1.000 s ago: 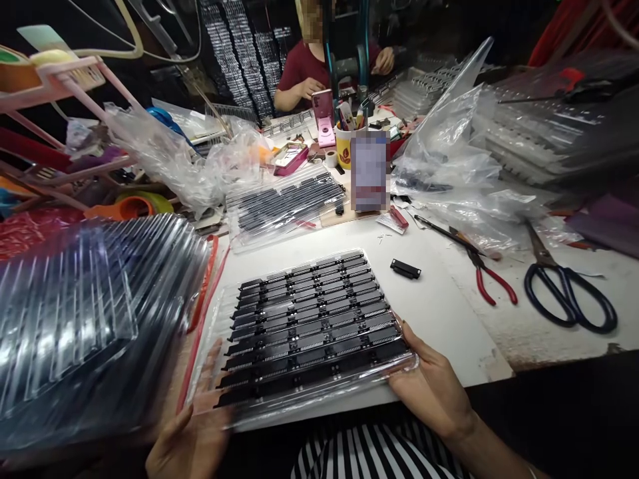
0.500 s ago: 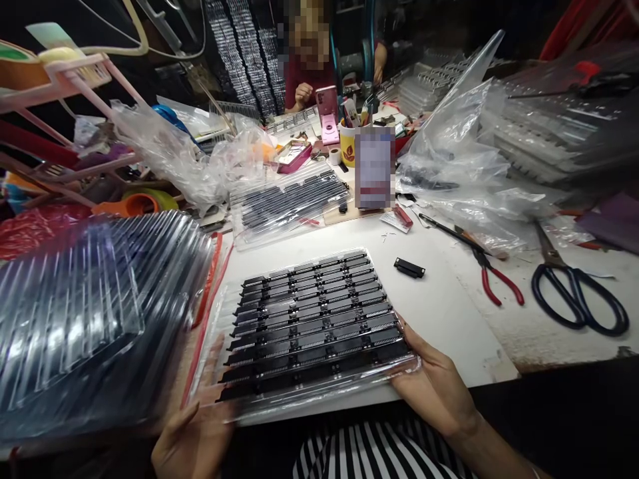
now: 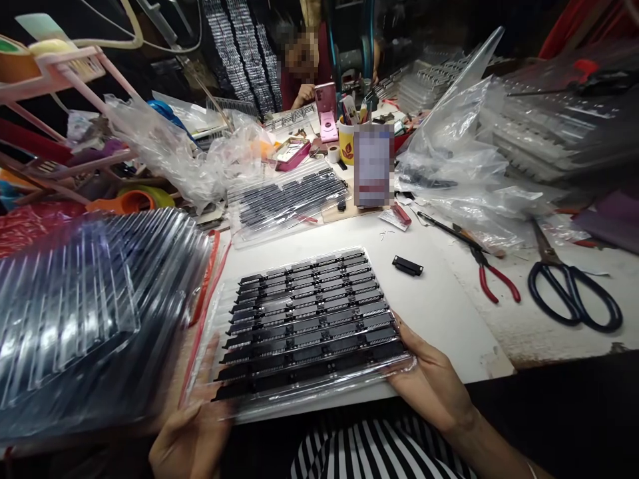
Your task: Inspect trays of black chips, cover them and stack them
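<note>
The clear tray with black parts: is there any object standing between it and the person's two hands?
Nothing visible: the left hand holds the clear tray by its near left corner, the right hand by the near right one. The loose black piece lies apart from both.

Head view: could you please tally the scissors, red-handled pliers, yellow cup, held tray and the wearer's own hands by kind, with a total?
Scissors: 1
Pliers: 1
Yellow cup: 1
Held tray: 1
Left hand and right hand: 2
Total: 6
</note>
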A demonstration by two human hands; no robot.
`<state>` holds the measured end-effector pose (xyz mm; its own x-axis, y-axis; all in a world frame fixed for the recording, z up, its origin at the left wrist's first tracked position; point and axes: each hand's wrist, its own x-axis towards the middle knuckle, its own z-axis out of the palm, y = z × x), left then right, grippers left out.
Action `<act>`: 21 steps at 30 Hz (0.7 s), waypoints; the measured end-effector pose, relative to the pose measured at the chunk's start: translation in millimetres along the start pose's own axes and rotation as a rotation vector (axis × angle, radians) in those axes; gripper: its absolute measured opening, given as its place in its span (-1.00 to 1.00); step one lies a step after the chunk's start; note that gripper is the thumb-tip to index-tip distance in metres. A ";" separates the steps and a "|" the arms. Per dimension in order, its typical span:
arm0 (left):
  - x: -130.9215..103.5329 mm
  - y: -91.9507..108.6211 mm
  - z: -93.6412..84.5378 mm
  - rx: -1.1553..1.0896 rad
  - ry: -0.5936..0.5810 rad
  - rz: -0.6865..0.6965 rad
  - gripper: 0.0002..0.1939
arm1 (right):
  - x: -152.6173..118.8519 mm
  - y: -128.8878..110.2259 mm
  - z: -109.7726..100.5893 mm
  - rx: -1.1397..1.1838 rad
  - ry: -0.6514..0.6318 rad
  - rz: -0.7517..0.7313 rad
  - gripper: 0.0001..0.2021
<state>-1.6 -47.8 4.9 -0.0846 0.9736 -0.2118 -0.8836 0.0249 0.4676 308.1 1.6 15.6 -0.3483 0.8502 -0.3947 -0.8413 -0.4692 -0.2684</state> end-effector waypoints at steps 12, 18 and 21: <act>0.9 -0.3 2.2 0.019 0.078 0.029 -0.29 | 1.1 -0.3 -4.6 -0.011 0.011 0.005 -0.65; -0.5 2.6 -4.6 0.026 0.069 0.023 -0.26 | 1.3 -1.1 -4.0 -0.017 0.019 0.006 -0.66; 0.8 1.4 -1.6 0.040 0.053 0.033 -0.24 | 1.4 -0.9 -4.4 -0.027 0.040 0.004 -0.67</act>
<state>-3.7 -47.3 4.0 -0.1382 0.9608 -0.2405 -0.8610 0.0035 0.5087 310.2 2.1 11.4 -0.3341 0.8383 -0.4309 -0.8283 -0.4793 -0.2902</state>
